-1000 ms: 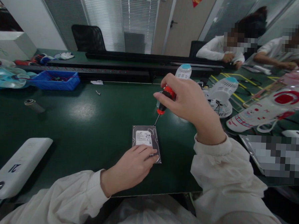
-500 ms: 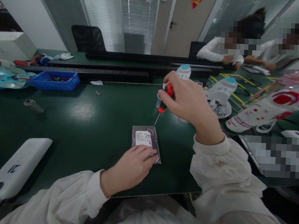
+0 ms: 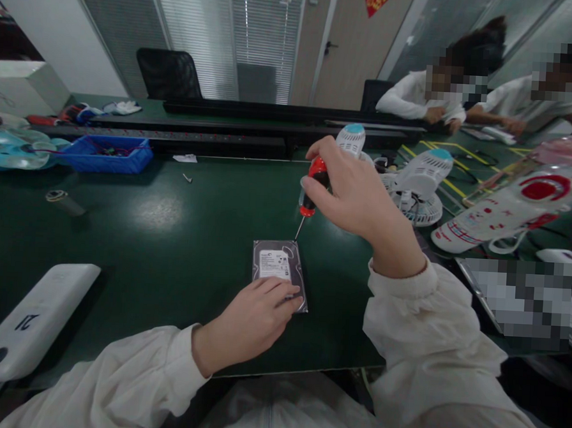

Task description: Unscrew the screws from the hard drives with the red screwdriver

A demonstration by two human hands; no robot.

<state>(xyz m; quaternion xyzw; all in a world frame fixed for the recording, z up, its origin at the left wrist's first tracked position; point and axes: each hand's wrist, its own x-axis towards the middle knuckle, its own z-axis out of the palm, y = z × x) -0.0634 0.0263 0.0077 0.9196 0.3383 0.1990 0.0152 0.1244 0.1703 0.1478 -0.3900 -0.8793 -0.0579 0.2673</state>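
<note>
A hard drive [image 3: 274,259] with a white label lies on the green table. Across its near half rests my left hand [image 3: 254,318], fingers over the top toward the right edge; the thumb is hidden. My right hand [image 3: 352,189] is closed round the handle of a red and black screwdriver [image 3: 308,202]. Its thin shaft slants down, and the tip meets the drive's far right corner. A screw at that corner is too small to make out.
At left are a white power bank [image 3: 35,319], a metal cylinder [image 3: 65,202] and a blue tray [image 3: 107,155] of parts. White fans [image 3: 419,176] and a large bottle [image 3: 500,206] stand at right. A small screw-like piece [image 3: 187,178] lies farther back. Two people sit at the far right.
My right hand has shifted slightly left, and the screwdriver's handle has tipped a little, its tip still at the same corner. The left hand and the drive have not moved.
</note>
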